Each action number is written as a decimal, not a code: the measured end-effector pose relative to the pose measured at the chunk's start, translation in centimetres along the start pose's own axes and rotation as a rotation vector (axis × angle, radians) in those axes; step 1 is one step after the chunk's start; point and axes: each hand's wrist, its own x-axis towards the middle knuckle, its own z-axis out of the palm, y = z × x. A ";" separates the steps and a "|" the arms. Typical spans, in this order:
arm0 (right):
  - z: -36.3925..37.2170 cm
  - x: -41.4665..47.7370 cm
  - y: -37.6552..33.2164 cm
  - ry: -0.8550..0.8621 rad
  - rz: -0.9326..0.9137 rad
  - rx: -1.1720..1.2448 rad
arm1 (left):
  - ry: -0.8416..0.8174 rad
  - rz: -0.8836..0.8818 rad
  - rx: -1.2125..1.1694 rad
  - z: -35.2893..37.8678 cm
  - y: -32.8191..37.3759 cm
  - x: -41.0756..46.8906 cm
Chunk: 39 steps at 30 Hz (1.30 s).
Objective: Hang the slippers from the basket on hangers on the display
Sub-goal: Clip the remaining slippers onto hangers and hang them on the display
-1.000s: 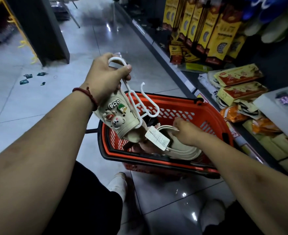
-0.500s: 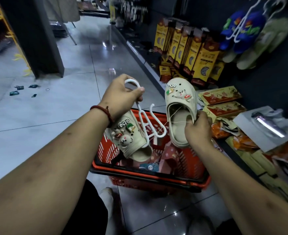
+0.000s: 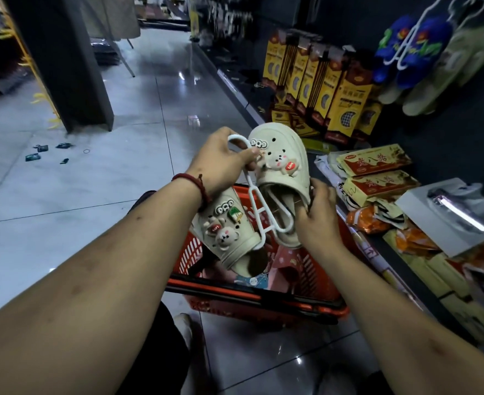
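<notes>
Left hand [image 3: 220, 163] pinches the top hook of the white hanger [image 3: 259, 203], fingers and thumb curled on the loop. First slipper [image 3: 226, 232], cream with bear charms, hangs on the left prong, over the red basket [image 3: 263, 297]. Right hand [image 3: 314, 218] grips the second slipper [image 3: 280, 166] at its heel end, toe pointing up, with the right prong lying across its opening. I can't tell if the prong is actually inside the upper yet.

Step in hand, as I judge it: seat the second slipper on the free prong. To do it well I'd hold the hanger steady with the left hand and not tilt it, or the first slipper may slide off. I'd feed the prong into the toe cap and push the slipper on until it stops, so the pair matches. A thin thread seems to cross the opening, so I'd avoid snagging it. Then I'd lift it to the display [image 3: 448, 138], near the blue slippers [image 3: 414, 49] hung there
</notes>
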 end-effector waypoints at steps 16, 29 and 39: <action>1.0 -2.0 3.4 -0.143 -0.310 -0.041 | -0.085 0.042 -0.209 -3.5 -0.3 0.7; -2.1 -1.4 1.6 -0.388 -0.044 -0.141 | -0.246 0.083 0.042 -3.2 0.5 1.1; -3.0 -2.8 -5.0 -0.245 -0.204 -0.041 | -0.340 0.225 0.055 0.5 3.9 -1.1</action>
